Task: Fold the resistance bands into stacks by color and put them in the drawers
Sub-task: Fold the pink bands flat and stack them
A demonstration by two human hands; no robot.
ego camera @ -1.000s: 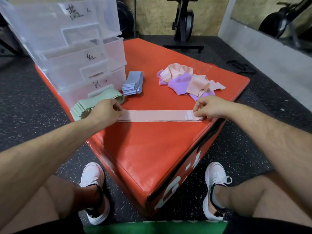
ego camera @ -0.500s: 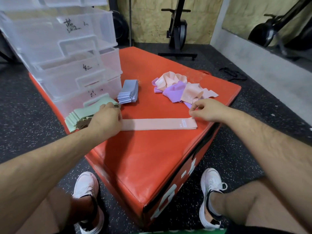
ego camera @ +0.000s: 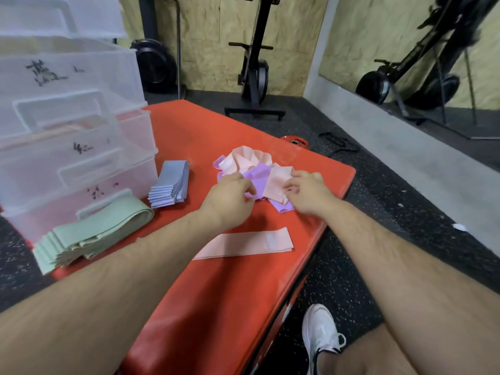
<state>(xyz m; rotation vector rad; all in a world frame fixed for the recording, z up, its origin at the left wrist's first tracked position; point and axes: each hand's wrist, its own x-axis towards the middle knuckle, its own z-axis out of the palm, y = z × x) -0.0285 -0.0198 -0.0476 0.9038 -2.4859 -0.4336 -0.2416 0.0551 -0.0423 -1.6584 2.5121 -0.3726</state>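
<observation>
Left hand (ego camera: 230, 197): grip is pinching purple band (ego camera: 259, 173) | right hand (ego camera: 308, 194): grip is pinching peach band (ego camera: 278, 181) | flat peach band (ego camera: 243, 243) is lying near worktop (ego camera: 216, 307) right edge, bare surface nearer

This is a gym. Black speckled rubber flooring (ego camera: 338, 280) covers the ground, and a red padded plyo box (ego camera: 216, 293) stands on it. 1 upright black exercise machine (ego camera: 254, 77) stands against a chipboard wall (ego camera: 211, 36), with a round black wheel (ego camera: 155, 63) to its left. A wall mirror (ego camera: 378, 36) on the right reflects more black equipment. Loose resistance bands (ego camera: 254, 169) lie on the box.
</observation>
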